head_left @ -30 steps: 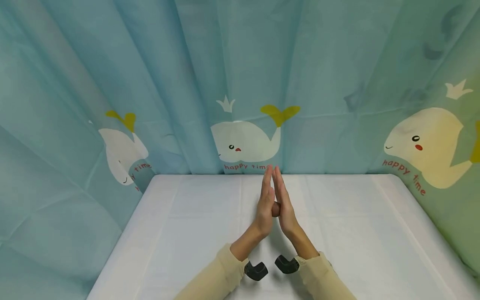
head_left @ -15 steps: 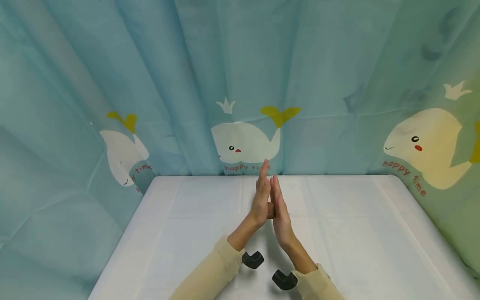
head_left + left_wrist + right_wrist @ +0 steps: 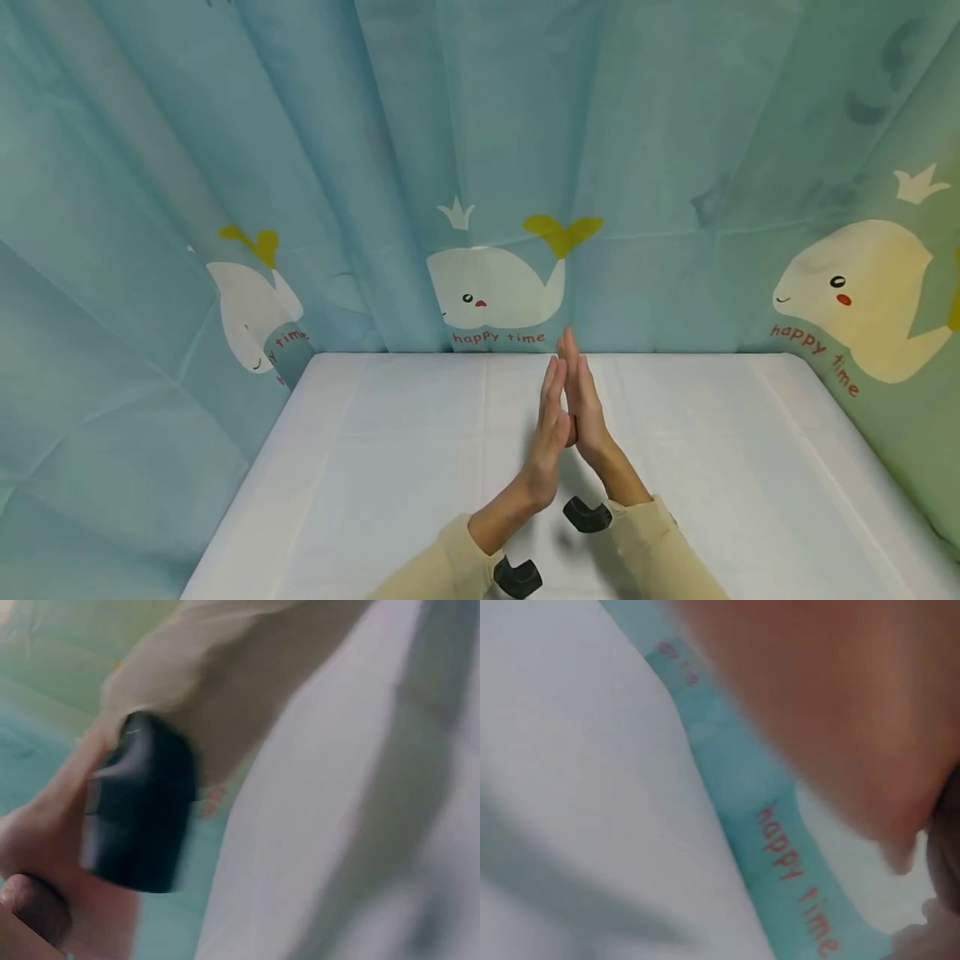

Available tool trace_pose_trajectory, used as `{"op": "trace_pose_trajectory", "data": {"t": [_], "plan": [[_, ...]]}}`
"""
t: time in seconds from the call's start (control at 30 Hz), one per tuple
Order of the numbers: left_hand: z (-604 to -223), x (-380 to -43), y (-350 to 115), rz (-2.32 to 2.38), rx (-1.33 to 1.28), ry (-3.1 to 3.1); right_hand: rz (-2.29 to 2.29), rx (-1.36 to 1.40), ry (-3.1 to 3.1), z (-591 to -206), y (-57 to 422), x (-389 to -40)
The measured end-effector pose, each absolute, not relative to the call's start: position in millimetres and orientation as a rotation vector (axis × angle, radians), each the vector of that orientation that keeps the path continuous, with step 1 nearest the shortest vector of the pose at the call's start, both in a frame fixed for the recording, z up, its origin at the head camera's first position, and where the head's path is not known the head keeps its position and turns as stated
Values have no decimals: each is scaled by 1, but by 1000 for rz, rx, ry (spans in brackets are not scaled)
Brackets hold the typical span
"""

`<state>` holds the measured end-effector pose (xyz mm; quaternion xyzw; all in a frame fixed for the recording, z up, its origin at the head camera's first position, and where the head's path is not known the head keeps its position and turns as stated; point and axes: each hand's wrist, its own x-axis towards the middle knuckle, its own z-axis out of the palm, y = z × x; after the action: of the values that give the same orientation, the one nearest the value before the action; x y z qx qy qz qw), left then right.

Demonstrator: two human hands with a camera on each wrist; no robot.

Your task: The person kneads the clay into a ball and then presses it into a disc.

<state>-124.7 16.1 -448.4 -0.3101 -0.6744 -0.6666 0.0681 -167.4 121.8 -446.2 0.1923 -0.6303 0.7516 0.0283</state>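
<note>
A small, smooth brown ball is caught between two upright palms above the table, mostly covered by them in the head view. My left hand presses it from the left with straight fingers. From the other side my right hand presses too, its straight fingertips reaching farther forward than the left ones. Part of the brown ball shows at the lower left of the left wrist view. At the right edge of the right wrist view, only a dark side of the ball appears.
A white table lies under the hands. Behind it and along both sides hangs a blue-green curtain printed with whales. Each sleeve cuff carries a black wrist device, the left and the right.
Half a second ago my left hand was farther forward than the right. It has since slid back toward me while the right slid forward, and both have shifted right with the ball between them.
</note>
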Motion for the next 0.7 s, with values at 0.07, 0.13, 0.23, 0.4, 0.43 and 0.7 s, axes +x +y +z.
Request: {"op": "trace_pose_trajectory", "data": {"t": [0.07,0.13,0.23,0.4,0.43,0.7], "plan": [[-444,-127,15,-2010,-897,-2025,2353,612,-1924,-452,118,-164],[-441,-135,12,-2013,-842,-2033,2363,626,-1890,-456,112,-158],[-437,-151,7,-2018,-771,-2023,2338,664,-1862,-459,101,-146],[-441,-175,0,-2024,-764,-1987,2239,690,-1895,-458,87,-126],[-444,-176,0,-2028,-771,-2002,2210,684,-1898,-457,87,-125],[-451,-150,9,-2012,-815,-2078,2095,641,-1920,-454,101,-142]]}}
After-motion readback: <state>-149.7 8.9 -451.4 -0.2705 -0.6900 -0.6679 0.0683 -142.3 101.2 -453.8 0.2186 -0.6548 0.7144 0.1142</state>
